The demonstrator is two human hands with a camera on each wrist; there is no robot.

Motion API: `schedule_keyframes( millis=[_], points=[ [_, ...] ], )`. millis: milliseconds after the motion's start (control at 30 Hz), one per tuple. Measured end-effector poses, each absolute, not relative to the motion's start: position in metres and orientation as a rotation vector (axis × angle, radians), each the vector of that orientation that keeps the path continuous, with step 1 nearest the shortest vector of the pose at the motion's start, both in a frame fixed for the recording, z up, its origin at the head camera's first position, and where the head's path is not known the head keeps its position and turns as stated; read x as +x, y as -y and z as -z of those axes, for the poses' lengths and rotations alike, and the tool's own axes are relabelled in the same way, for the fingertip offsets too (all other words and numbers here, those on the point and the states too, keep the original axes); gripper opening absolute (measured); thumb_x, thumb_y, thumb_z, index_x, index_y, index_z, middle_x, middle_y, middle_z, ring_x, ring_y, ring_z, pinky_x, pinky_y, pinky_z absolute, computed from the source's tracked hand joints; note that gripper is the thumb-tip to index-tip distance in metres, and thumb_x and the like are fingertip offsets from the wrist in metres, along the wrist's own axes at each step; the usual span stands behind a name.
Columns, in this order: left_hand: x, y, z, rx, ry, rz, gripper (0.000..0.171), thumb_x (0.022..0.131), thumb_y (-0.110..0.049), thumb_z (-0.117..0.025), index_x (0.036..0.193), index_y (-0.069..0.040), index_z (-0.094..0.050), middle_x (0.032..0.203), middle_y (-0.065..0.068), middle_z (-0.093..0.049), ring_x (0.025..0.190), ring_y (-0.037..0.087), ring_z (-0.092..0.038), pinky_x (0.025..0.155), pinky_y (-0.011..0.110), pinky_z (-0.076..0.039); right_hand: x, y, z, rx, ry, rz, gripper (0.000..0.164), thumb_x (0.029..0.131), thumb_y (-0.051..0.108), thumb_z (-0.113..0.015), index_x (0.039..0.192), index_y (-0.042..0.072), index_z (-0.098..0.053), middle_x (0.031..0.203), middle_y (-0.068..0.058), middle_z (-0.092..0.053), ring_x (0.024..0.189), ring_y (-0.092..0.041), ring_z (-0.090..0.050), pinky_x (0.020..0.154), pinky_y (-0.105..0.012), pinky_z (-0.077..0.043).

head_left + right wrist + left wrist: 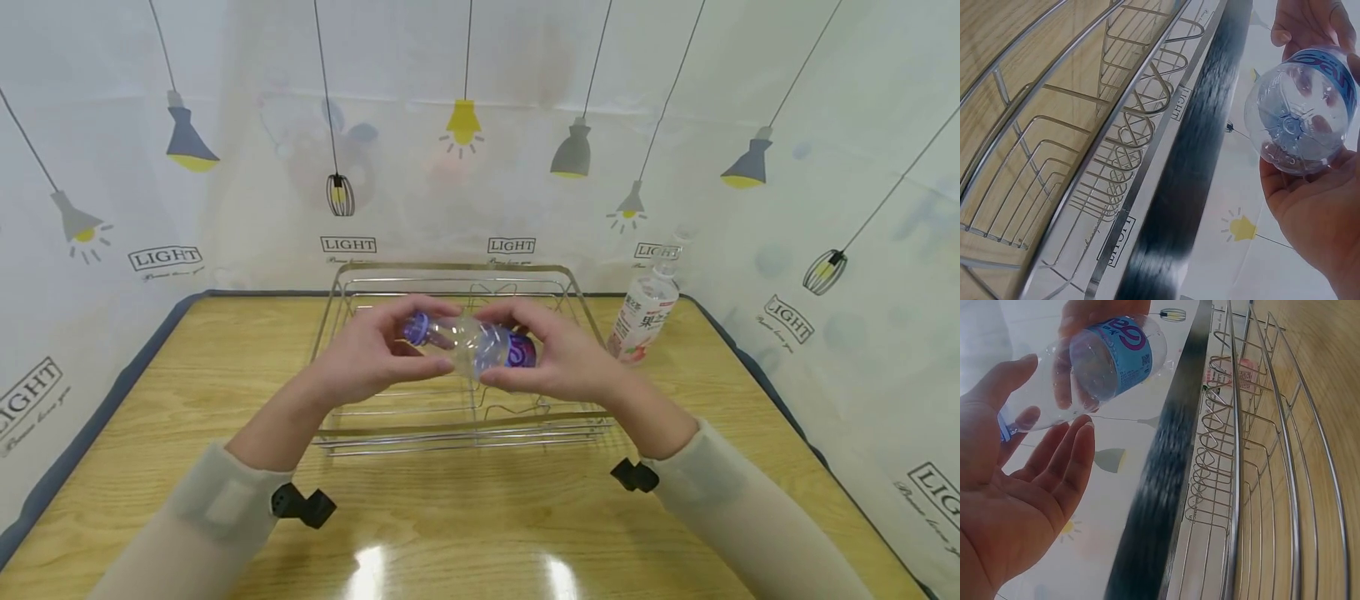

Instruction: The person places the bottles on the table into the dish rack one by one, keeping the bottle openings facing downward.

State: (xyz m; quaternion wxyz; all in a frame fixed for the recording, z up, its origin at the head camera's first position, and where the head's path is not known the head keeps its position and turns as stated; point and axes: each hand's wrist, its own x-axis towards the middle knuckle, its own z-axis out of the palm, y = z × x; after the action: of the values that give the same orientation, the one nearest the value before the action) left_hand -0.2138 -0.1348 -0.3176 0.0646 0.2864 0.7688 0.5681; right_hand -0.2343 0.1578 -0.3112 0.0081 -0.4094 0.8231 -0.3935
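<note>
A clear plastic bottle (468, 342) with a purple cap (416, 328) and a blue-purple label (1125, 353) lies nearly level in the air between both hands, above the wire rack. My left hand (367, 350) holds the cap end, thumb on the near side and fingers on the far side; its fingertips touch the bottle wall in the left wrist view. Around the labelled end my right hand (558, 350) grips with thumb and fingers. The round base (1291, 125) of the bottle faces the right wrist camera. Part of the label is hidden by the right hand.
Beneath the hands stands a metal wire rack (450, 423) with a flat raised rim, on a wooden table (465, 508). Another clear bottle (645, 317), with a white and pink label, stands right of the rack. A lamp-printed curtain (412, 67) surrounds the table's back and sides.
</note>
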Motion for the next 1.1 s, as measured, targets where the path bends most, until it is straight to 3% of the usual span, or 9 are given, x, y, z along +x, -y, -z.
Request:
schedule_keyframes(
  millis=[167, 367, 467, 667, 867, 1100],
  points=[
    [-0.213, 0.138, 0.322, 0.870, -2.267, -1.768, 0.058, 0.094, -0.003, -0.085, 0.147, -0.012, -0.062, 0.134, 0.017, -0.066, 0.102, 0.030, -0.073, 0.081, 0.035, -0.066, -0.235, -0.159, 0.312, -1.279, -2.577, 1.232, 0.071, 0.090, 0.024, -0.093, 0.153, 0.015, -0.059, 0.136, -0.001, -0.068, 0.117, -0.022, -0.066, 0.096, -0.038, -0.061],
    [-0.211, 0.145, 0.324, 0.827, -2.255, -1.801, 0.057, 0.093, 0.001, -0.084, 0.143, -0.010, -0.058, 0.136, 0.020, -0.063, 0.104, 0.032, -0.075, 0.083, 0.038, -0.067, -0.236, -0.169, 0.315, -1.213, -2.619, 1.247, 0.076, 0.090, 0.019, -0.092, 0.156, 0.013, -0.054, 0.151, -0.004, -0.061, 0.131, -0.022, -0.061, 0.117, -0.048, -0.049],
    [-0.210, 0.149, 0.325, 0.827, -2.258, -1.815, 0.058, 0.092, 0.003, -0.083, 0.142, -0.005, -0.055, 0.136, 0.022, -0.062, 0.104, 0.031, -0.075, 0.083, 0.038, -0.067, -0.238, -0.174, 0.316, -1.180, -2.611, 1.266, 0.079, 0.091, 0.016, -0.091, 0.159, 0.011, -0.050, 0.158, -0.005, -0.056, 0.136, -0.025, -0.059, 0.121, -0.050, -0.047],
    [-0.209, 0.155, 0.328, 0.831, -2.286, -1.831, 0.057, 0.093, 0.007, -0.081, 0.142, 0.001, -0.052, 0.134, 0.025, -0.060, 0.107, 0.024, -0.073, 0.084, 0.034, -0.067, -0.240, -0.179, 0.318, -1.135, -2.557, 1.319, 0.084, 0.092, 0.012, -0.089, 0.163, 0.010, -0.044, 0.161, -0.006, -0.054, 0.139, -0.026, -0.059, 0.121, -0.049, -0.048],
    [-0.209, 0.155, 0.328, 0.827, -2.308, -1.824, 0.056, 0.092, 0.005, -0.082, 0.140, 0.001, -0.053, 0.131, 0.019, -0.061, 0.108, 0.026, -0.073, 0.084, 0.035, -0.067, -0.240, -0.178, 0.319, -1.150, -2.510, 1.376, 0.080, 0.093, 0.007, -0.088, 0.161, 0.010, -0.046, 0.152, -0.008, -0.058, 0.131, -0.025, -0.062, 0.115, -0.035, -0.052],
    [-0.209, 0.155, 0.328, 0.817, -2.313, -1.806, 0.056, 0.092, 0.003, -0.082, 0.139, 0.001, -0.053, 0.132, 0.021, -0.063, 0.113, 0.030, -0.072, 0.085, 0.036, -0.067, -0.238, -0.176, 0.318, -1.181, -2.506, 1.411, 0.072, 0.093, 0.003, -0.086, 0.156, 0.008, -0.051, 0.146, -0.010, -0.060, 0.122, -0.025, -0.065, 0.109, -0.033, -0.055]
  ],
)
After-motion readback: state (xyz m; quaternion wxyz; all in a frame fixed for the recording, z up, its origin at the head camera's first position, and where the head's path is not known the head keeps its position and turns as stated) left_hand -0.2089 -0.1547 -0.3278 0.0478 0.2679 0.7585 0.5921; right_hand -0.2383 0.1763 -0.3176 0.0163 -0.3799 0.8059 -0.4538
